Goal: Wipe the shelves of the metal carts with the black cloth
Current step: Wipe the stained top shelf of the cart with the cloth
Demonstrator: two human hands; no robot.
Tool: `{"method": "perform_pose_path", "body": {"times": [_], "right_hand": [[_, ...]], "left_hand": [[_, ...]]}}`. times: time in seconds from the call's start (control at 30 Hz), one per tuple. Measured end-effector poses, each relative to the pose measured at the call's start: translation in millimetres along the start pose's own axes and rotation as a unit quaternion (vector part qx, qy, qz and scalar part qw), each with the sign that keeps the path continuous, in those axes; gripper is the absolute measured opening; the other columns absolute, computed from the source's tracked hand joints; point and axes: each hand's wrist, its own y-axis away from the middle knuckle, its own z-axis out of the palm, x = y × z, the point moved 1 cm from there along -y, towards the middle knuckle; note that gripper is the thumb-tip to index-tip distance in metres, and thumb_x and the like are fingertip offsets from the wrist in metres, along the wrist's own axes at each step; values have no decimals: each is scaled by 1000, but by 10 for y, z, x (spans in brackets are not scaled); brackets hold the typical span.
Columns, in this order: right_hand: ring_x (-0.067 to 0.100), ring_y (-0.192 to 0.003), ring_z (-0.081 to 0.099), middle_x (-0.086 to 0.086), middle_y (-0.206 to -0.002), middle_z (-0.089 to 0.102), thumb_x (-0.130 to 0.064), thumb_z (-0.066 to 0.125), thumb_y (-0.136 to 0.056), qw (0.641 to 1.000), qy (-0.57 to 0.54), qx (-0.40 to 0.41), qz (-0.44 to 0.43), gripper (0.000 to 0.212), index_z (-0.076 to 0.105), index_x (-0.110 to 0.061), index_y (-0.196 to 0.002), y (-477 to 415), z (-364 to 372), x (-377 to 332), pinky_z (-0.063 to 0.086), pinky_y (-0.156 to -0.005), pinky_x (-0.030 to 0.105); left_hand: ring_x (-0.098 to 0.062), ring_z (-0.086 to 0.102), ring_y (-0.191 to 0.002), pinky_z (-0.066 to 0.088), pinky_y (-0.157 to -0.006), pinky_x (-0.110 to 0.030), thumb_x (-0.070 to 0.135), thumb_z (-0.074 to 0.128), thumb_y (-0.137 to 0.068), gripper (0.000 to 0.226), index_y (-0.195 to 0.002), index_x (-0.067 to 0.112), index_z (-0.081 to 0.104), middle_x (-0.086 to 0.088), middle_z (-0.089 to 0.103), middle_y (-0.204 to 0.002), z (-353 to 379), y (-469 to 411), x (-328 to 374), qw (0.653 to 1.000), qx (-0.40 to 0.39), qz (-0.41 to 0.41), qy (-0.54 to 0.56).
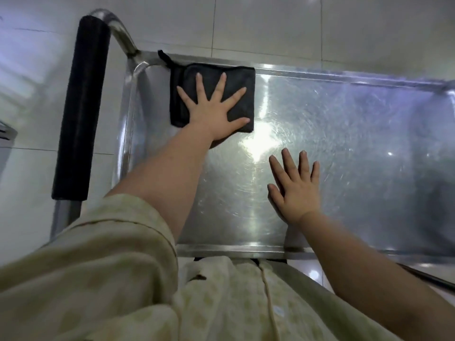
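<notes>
The black cloth (241, 75) was pressed, ungripped, under splayed fingers (218, 87) of the left hand (214, 116); bunching against the rim (216, 60) just beyond them was judged possible. The right hand (296, 193) was laid flat, empty.

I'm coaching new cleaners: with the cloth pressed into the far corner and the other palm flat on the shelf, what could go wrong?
The right hand seems to lie bare on the shelf, so it may leave prints on the metal. The black cloth under the left hand has its loop over the far rim near the handle post, where it might snag during a stroke.
</notes>
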Motion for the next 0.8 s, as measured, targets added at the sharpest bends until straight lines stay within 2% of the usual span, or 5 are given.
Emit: {"method": "perform_pose_path", "body": {"times": [0.2,0.4,0.47,0.63,0.8], "right_hand": [[32,-150,-12,-7,-164,-6,-56,23,-96,1000,-6,10,14,66,2,-40,-156,11,-5,-16,-2,-119,59],[32,-150,-10,-5,-165,0,-55,26,-96,999,-22,25,8,65,9,-38,-156,29,6,-36,-3,-119,58],[33,-151,-7,-4,-165,5,-53,27,-96,999,-36,35,4,64,14,-35,-156,37,17,-39,-2,-119,58],[34,-151,1,-3,-164,11,-52,31,-96,997,-52,49,-4,64,21,-32,-156,45,39,-27,2,-118,59],[29,-151,1,-5,-164,13,-54,36,-94,995,-76,61,6,66,25,-31,-155,16,26,-4,3,-119,58]], "left_hand": [[-47,-29,-141,-7,-101,-80,89,11,-79,79,-147,58,-14,5,-24,-162,535,1053,172,999,15,49,-9],[-52,-2,-146,4,-100,-84,84,33,-82,80,-152,50,18,-1,9,-166,1157,2218,372,994,51,96,-13],[-51,-4,-146,1,-101,-83,85,30,-81,80,-152,51,15,0,6,-166,1095,2082,389,996,58,73,-2],[-45,-29,-142,-13,-100,-79,90,15,-78,80,-147,58,-13,9,-23,-162,623,1005,482,999,47,15,6],[-46,-29,-142,-13,-98,-81,91,15,-78,82,-148,57,-10,8,-24,-162,76,-81,703,1000,16,-6,14]]}}
